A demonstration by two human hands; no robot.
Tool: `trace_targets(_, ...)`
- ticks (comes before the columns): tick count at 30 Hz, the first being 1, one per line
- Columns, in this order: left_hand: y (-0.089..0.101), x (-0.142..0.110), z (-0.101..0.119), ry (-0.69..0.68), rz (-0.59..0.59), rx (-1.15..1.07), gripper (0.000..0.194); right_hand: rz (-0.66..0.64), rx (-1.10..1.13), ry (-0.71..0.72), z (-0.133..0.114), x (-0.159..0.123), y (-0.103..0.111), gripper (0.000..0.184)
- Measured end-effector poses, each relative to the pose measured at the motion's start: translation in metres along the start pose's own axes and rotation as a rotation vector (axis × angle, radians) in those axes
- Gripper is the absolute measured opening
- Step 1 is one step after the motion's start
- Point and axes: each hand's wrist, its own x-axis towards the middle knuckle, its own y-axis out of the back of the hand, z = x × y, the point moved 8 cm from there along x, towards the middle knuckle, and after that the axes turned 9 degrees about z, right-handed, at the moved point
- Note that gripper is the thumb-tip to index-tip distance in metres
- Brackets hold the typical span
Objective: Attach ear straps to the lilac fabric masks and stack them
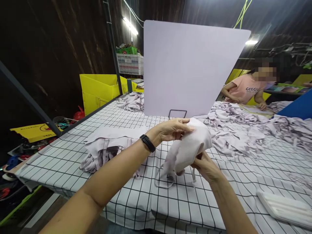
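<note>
The left hand (174, 130) is closed on the upper left of a pale cloth (195, 139), fingers laid over its top edge. The right hand (203, 164) pinches the same cloth at its lower right, the thumb against its underside; part of this grip is hidden by the fabric. The cloth is thus between the two hands, bulging up over the right one, raised above the table (146, 198), with its lower left part hanging down. A thin strap (167, 187) loops below the grip, to the left, and a short tie (194, 177) hangs just beside the right fingers. A dark band (147, 143) circles the left wrist.

Left of the grip, partly behind the left forearm, is a pile (104, 146) of similar cloths. Just beyond the hands, a white board (190, 68) rises on a wire stand (177, 110). Beyond and right of the grip, a large heap (234, 130) of the same fabric spreads over the table; farther still, past that heap, a person in a pink shirt (246, 89) leans over the work. Nearer the wearer and well right of the hands is a white pack (287, 208). Far beyond on the left are a yellow bin (97, 91) and a white crate (130, 64).
</note>
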Motion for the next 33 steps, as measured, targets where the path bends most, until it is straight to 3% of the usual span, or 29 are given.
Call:
trace_targets(5,0.012,0.008,-0.002,-0.007,0.063,-0.112,0.029,0.044,-0.007,0.006,-0.008,-0.003,-0.003,0.056)
trace_targets(7,0.023,0.008,-0.004,-0.062,0.155,-0.176,0.024,0.081,-0.032,0.027,-0.014,-0.004,0.004,0.054)
trace_targets(10,0.039,0.0,-0.026,-0.057,0.283,-0.201,0.011,0.222,-0.206,0.144,-0.035,-0.004,0.022,0.049)
trace_targets(11,0.04,-0.006,-0.038,-0.027,0.29,-0.181,0.016,0.282,-0.32,0.205,-0.046,-0.004,0.027,0.048)
trace_targets(14,0.031,-0.024,-0.075,0.023,0.25,-0.103,0.048,0.404,-0.589,0.315,-0.07,-0.005,0.033,0.045)
trace_targets(16,0.017,-0.034,-0.092,-0.013,0.205,-0.062,0.062,0.409,-0.573,0.281,-0.072,-0.004,0.032,0.041)
trace_targets(19,0.004,-0.042,-0.103,-0.091,0.277,0.046,0.043,0.378,-0.457,0.216,-0.067,-0.005,0.03,0.039)
trace_targets(21,0.008,-0.043,-0.1,-0.133,0.416,0.145,0.021,0.367,-0.388,0.192,-0.064,-0.009,0.033,0.04)
trace_targets(23,0.014,-0.043,-0.091,-0.172,0.498,0.227,0.021,0.353,-0.305,0.178,-0.063,-0.012,0.039,0.042)
trace_targets(26,0.023,-0.044,-0.069,-0.282,0.53,0.318,0.023,0.324,-0.128,0.156,-0.062,-0.014,0.049,0.046)
trace_targets(29,0.028,-0.047,-0.049,-0.371,0.558,0.424,0.026,0.38,0.009,0.129,-0.059,-0.014,0.061,0.048)
trace_targets(33,0.023,-0.04,-0.044,-0.328,0.511,0.285,0.02,0.376,0.056,0.048,-0.049,-0.014,0.063,0.042)
